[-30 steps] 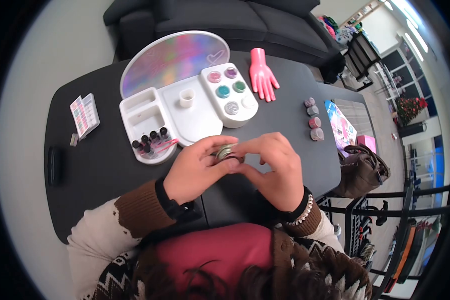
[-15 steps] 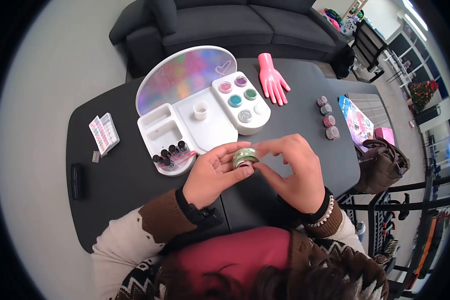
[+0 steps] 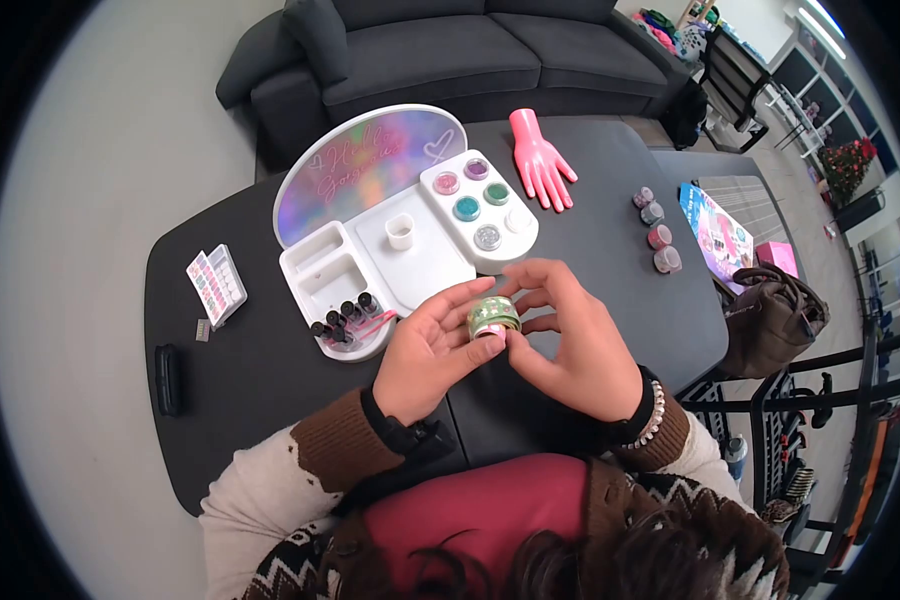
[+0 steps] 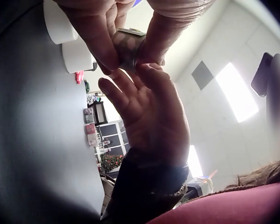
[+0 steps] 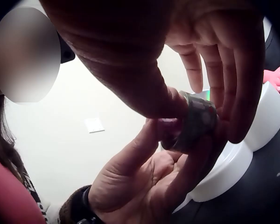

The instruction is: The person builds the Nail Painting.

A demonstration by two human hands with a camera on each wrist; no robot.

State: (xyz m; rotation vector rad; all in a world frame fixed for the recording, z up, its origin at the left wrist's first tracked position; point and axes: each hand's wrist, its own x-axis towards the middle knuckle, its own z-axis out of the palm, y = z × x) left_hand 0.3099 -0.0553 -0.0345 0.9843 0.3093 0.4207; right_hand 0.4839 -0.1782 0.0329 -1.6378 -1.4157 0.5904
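Note:
Between the two hands is a small round thing (image 3: 492, 317) with a green, pale-spotted side and some pink at its lower edge; its exact kind is hidden by the fingers. My left hand (image 3: 432, 347) grips it from the left, thumb along its near edge. From the right, my right hand (image 3: 577, 345) holds it between thumb and bent fingers. In the right wrist view, the right thumb presses the top of the patterned piece (image 5: 199, 116). Both hands stay above the near side of the black table (image 3: 240, 400), in front of a white nail-salon stand (image 3: 425, 270).
Glitter jars (image 3: 467, 208) sit in the stand's right tray. Black-capped nail polish bottles (image 3: 342, 322) fill part of its left tray. A pink model hand (image 3: 542, 165) lies behind. Several small jars (image 3: 660, 236) line the right; a nail sticker booklet (image 3: 217, 285) stands left.
The right fingers have lifted off the top of the round thing and spread around its right side, so more of its green pattern shows. The head view has shifted.

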